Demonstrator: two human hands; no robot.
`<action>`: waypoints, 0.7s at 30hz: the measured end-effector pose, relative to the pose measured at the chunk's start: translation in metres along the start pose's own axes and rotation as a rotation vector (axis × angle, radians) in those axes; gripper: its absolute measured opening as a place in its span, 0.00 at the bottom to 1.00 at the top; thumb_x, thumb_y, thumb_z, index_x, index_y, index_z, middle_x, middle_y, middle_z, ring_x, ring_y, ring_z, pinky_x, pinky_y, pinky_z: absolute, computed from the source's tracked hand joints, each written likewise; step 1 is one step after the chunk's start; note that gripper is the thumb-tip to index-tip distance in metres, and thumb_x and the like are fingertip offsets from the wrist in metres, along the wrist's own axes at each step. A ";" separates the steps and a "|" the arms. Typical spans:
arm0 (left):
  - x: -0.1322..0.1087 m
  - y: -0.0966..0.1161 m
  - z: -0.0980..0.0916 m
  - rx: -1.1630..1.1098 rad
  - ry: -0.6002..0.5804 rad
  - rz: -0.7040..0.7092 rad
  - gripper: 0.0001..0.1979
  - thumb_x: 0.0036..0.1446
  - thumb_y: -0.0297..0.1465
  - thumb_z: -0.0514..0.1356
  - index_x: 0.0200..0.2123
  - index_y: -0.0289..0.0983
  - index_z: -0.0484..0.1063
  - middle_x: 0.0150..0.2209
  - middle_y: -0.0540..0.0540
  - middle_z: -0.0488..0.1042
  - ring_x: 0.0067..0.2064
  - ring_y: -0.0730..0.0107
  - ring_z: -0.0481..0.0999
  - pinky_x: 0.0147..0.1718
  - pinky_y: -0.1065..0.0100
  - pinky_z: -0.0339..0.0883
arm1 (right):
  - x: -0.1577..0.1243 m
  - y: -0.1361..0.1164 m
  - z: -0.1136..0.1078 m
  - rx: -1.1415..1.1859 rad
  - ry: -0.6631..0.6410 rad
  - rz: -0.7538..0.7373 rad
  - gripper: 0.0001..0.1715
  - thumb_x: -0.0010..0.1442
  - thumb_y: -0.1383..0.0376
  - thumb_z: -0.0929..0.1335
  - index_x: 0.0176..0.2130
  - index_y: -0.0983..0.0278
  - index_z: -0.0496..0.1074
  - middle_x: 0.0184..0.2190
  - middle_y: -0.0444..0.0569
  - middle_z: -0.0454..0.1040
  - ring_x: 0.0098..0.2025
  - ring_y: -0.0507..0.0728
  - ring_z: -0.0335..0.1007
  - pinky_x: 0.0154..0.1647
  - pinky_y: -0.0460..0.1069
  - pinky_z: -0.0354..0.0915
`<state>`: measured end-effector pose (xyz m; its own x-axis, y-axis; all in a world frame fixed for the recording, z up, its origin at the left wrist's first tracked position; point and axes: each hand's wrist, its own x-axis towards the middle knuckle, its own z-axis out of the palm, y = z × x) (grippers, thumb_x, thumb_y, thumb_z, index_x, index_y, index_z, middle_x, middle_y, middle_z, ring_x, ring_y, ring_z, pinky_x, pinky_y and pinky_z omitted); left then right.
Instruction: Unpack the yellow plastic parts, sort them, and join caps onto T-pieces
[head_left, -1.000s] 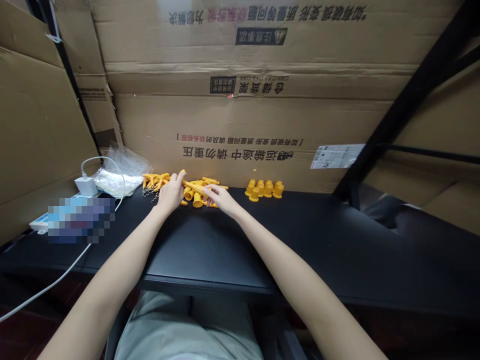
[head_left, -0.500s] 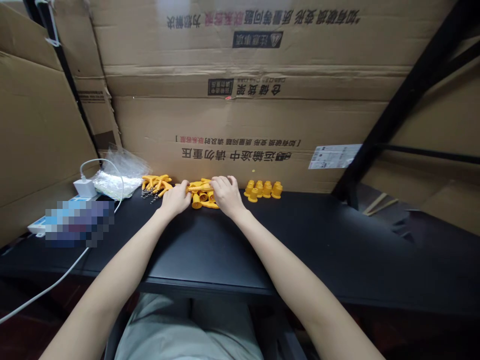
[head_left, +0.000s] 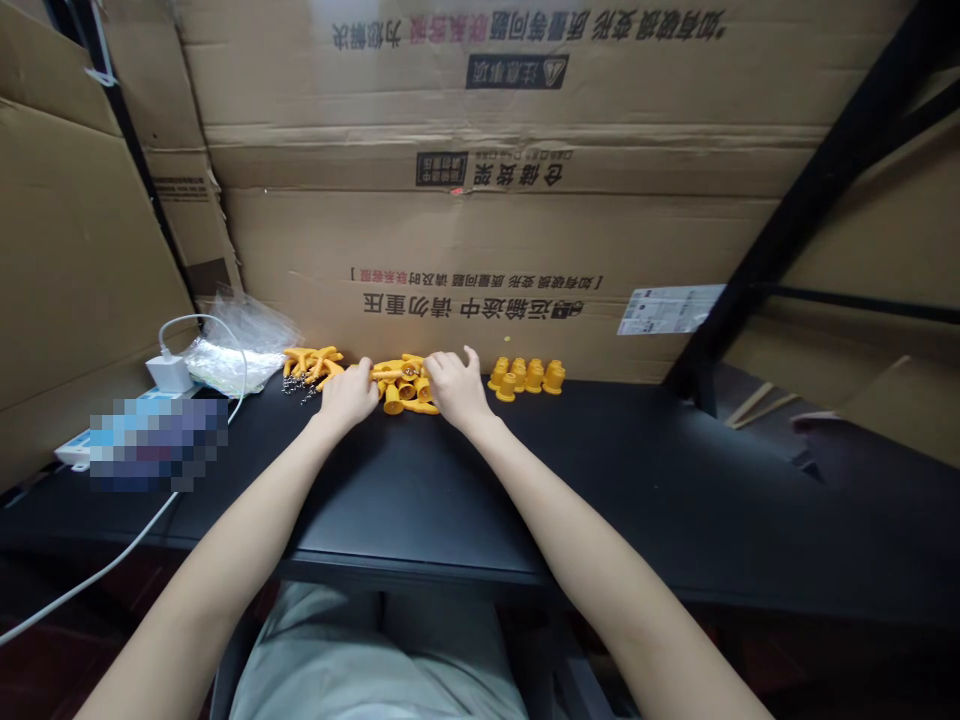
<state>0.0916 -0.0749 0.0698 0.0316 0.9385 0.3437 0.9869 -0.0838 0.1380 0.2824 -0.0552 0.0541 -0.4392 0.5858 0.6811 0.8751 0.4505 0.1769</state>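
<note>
My left hand (head_left: 349,395) is closed, pinching a slim yellow plastic piece (head_left: 386,374) that points toward the right. Close beside it, my right hand (head_left: 454,385) has its thumb and some fingers drawn together, with one finger raised. What the right fingers hold is hidden. A small metallic bit (head_left: 409,371) shows between the two hands, too small to name. Just below the hands lies a loose pile of yellow cup-shaped parts (head_left: 392,401) and slim curved yellow pieces (head_left: 420,407).
Several yellow cup-shaped parts (head_left: 533,376) stand in rows right of my right hand. Left are branching yellow pieces (head_left: 311,358) and small metal parts (head_left: 298,386). Farther left lie clear plastic bags (head_left: 236,365), a white charger (head_left: 170,373) and its cable. Cardboard (head_left: 480,230) walls the back.
My hands have stayed over the pile, with only slight finger movement. The small metallic bit between them has come into view. The parts on both sides have not moved.
</note>
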 end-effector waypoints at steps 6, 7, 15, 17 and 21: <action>0.010 -0.023 0.006 -0.044 0.083 -0.074 0.17 0.63 0.37 0.47 0.50 0.37 0.66 0.44 0.38 0.74 0.45 0.54 0.74 0.41 0.59 0.66 | -0.008 0.050 0.019 0.106 0.263 0.352 0.13 0.61 0.66 0.61 0.46 0.64 0.67 0.45 0.56 0.73 0.49 0.62 0.64 0.55 0.59 0.50; 0.011 -0.026 0.008 -0.040 0.113 -0.070 0.17 0.63 0.37 0.46 0.49 0.37 0.67 0.45 0.37 0.73 0.47 0.53 0.73 0.42 0.58 0.66 | -0.012 0.060 0.022 0.118 0.311 0.425 0.14 0.61 0.64 0.60 0.46 0.64 0.67 0.45 0.57 0.72 0.49 0.62 0.63 0.54 0.59 0.51; 0.024 -0.050 0.023 -0.068 0.334 -0.114 0.15 0.61 0.35 0.50 0.41 0.36 0.73 0.45 0.36 0.70 0.48 0.51 0.70 0.45 0.56 0.63 | -0.060 0.131 0.050 0.184 0.488 1.131 0.18 0.54 0.56 0.65 0.41 0.62 0.73 0.47 0.55 0.69 0.51 0.65 0.61 0.50 0.61 0.57; 0.029 -0.057 0.029 -0.144 0.310 -0.114 0.13 0.59 0.31 0.51 0.41 0.36 0.74 0.41 0.38 0.73 0.45 0.55 0.73 0.44 0.59 0.65 | -0.067 0.141 0.059 0.261 0.457 1.301 0.16 0.50 0.56 0.67 0.37 0.62 0.74 0.43 0.54 0.70 0.47 0.64 0.64 0.49 0.60 0.60; 0.033 -0.067 0.038 -0.320 0.274 -0.155 0.13 0.54 0.26 0.53 0.40 0.38 0.75 0.34 0.44 0.77 0.40 0.60 0.76 0.41 0.64 0.67 | -0.071 0.152 0.073 0.378 0.372 1.322 0.14 0.47 0.58 0.69 0.33 0.63 0.75 0.35 0.51 0.73 0.38 0.59 0.69 0.45 0.56 0.65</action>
<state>0.0325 -0.0256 0.0370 -0.1984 0.8285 0.5237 0.8764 -0.0893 0.4732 0.4319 0.0209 -0.0198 0.7744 0.5291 0.3470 0.4604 -0.0950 -0.8826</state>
